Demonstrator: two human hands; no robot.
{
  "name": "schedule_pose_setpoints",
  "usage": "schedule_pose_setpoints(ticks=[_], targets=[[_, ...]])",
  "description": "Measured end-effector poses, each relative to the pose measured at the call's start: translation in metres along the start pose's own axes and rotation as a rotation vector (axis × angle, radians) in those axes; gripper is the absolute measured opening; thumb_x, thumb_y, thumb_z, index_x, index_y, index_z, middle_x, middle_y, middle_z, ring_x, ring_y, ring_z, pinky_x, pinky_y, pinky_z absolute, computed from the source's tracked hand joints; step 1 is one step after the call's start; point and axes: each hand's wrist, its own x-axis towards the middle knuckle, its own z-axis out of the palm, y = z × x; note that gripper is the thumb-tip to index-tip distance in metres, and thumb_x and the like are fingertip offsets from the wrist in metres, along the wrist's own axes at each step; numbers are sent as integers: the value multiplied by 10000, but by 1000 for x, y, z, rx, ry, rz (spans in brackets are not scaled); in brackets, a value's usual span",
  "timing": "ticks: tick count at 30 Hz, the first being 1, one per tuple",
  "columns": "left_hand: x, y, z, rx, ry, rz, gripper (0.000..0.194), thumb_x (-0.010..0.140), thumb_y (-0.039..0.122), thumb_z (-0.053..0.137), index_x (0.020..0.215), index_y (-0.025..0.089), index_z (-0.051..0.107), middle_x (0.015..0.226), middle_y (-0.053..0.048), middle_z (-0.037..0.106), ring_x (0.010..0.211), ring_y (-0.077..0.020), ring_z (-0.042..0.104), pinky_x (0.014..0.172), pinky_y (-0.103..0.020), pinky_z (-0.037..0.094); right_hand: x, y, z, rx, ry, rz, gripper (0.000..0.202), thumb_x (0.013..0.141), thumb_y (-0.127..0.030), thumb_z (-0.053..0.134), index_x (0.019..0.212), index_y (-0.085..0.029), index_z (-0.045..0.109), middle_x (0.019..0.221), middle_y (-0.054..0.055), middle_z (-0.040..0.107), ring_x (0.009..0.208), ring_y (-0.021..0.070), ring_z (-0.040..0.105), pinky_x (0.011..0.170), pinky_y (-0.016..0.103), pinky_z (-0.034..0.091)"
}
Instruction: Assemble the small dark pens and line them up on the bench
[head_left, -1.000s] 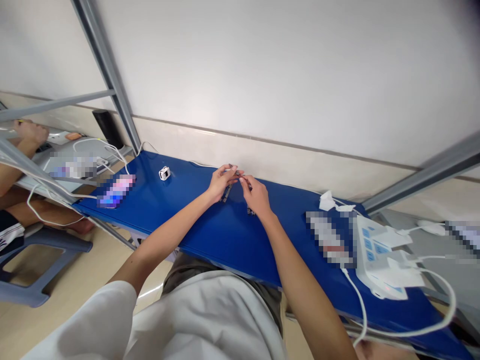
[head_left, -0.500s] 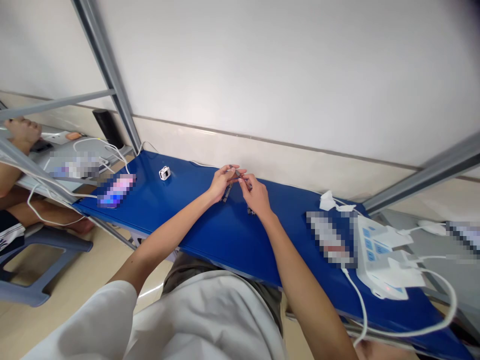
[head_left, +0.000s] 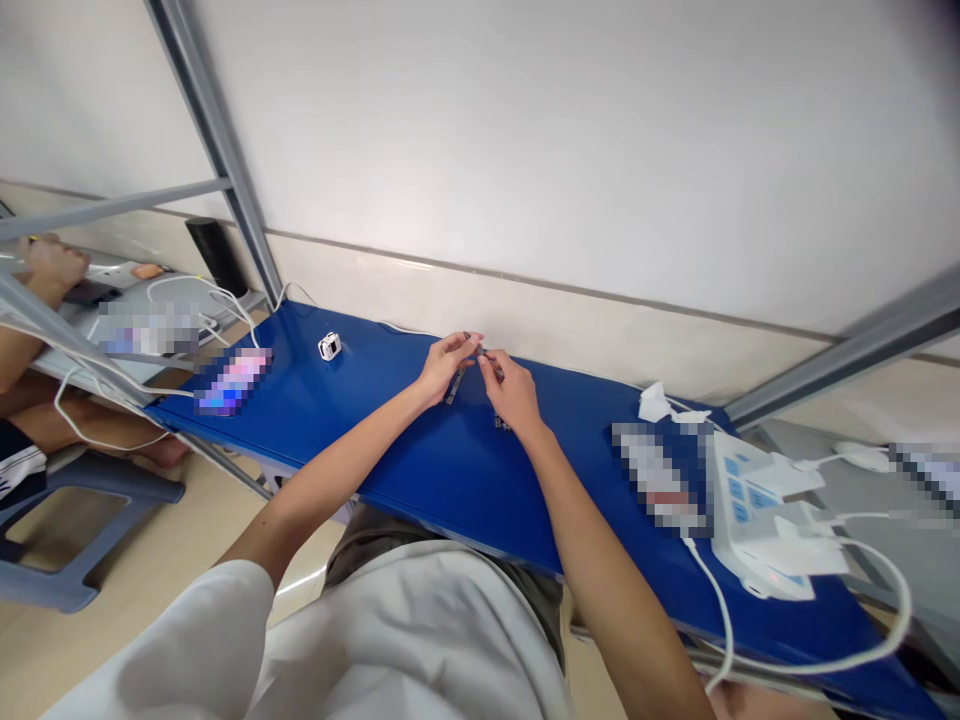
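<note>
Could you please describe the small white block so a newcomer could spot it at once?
On the blue desk, look left of the person's left hand. Between that hand and the lit phone sits the block: small, white, chunky, with black patches, whereas the phone is flat and colourful.

L hand (head_left: 444, 368) & R hand (head_left: 513, 388) hold a small dark pc. (head_left: 482, 351) over blue desk (head_left: 450, 470).

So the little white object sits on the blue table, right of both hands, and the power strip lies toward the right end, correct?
Not quite: the head view shows the little white object on the blue table, but left of the left hand, not right. The power strip does lie toward the right end.
</note>
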Motion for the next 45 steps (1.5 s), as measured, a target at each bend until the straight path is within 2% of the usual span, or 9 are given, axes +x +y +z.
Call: schedule_pose_setpoints(ticks=[5, 9, 12, 15, 20, 26, 32, 38, 45], targets=[[2, -1, -5, -28, 54, -26, 360, 832, 455, 988, 990, 182, 814, 1097, -112, 830, 987, -190, 770, 986, -317, 568, 0, -1, 0, 5, -3, -13, 536, 1150, -679, 399, 1180, -276, 751, 979, 102, 808, 826, 297, 739, 731, 384, 495], [1, 2, -4, -110, -12, -53, 389, 803, 411, 1006, 1029, 175, 796, 1212, -151, 831, 1126, -235, 782, 1094, -374, 556, 1, 2, 0, -1, -8, -6, 562, 1150, -686, 379, 1182, -269, 754, 1016, 115, 818, 854, 307, 748, 749, 395, 513], [0, 3, -1, -111, -25, -51, 408, 825, 454, 988, 1047, 174, 791, 1201, -138, 828, 1099, -227, 782, 1056, -367, 569, 0, 2, 1, 4, -7, -15, 548, 1149, -679, 401, 1209, -264, 753, 1041, 119, 825, 897, 317, 763, 786, 406, 532], [-2, 3, 2, -136, 12, -52, 431, 829, 480, 991, 1007, 169, 752, 1094, -127, 831, 1004, -209, 788, 1030, -373, 575, 0, 0, 1, 25, 2, -27, 550, 1148, -680, 409, 1236, -263, 756, 1117, 130, 835, 959, 330, 780, 827, 421, 548], [-3, 6, 1, -178, -1, -81, 453, 786, 448, 1029, 877, 179, 676, 1114, -139, 833, 1082, -229, 792, 1075, -390, 563, 0, -3, -1, 24, -3, -23, 597, 1150, -707, 373, 1227, -262, 764, 1120, 135, 836, 960, 340, 784, 816, 426, 549], [1, 6, -5, -127, 10, -78, 364, 815, 426, 992, 1063, 211, 833, 1104, -68, 811, 1059, -193, 765, 1050, -338, 566, 0, 1, -1, 11, 1, -6, 636, 1145, -746, 337, 1161, -275, 764, 986, 116, 817, 857, 320, 754, 752, 399, 522], [0, 6, -3, -189, -20, -74, 439, 806, 389, 996, 1146, 188, 804, 1215, -136, 831, 1209, -253, 769, 1171, -407, 522, 0, 2, 1, 13, 21, -8, 615, 1144, -737, 365, 1173, -267, 760, 1005, 122, 823, 904, 330, 770, 769, 398, 526], [-4, 6, 2, -186, -1, -119, 415, 834, 474, 990, 911, 178, 709, 1172, -160, 832, 1087, -240, 789, 1109, -415, 552, 0, 0, 1, 12, 17, -32, 562, 1139, -709, 421, 1203, -264, 757, 1087, 127, 833, 897, 313, 770, 798, 408, 541], [-1, 5, -4, -158, 54, -96, 371, 773, 432, 1027, 942, 190, 802, 1075, -87, 827, 995, -184, 765, 979, -313, 567, 0, 2, 1, 10, 17, -28, 574, 1144, -714, 411, 1211, -259, 753, 1086, 131, 833, 943, 315, 778, 810, 399, 547]])
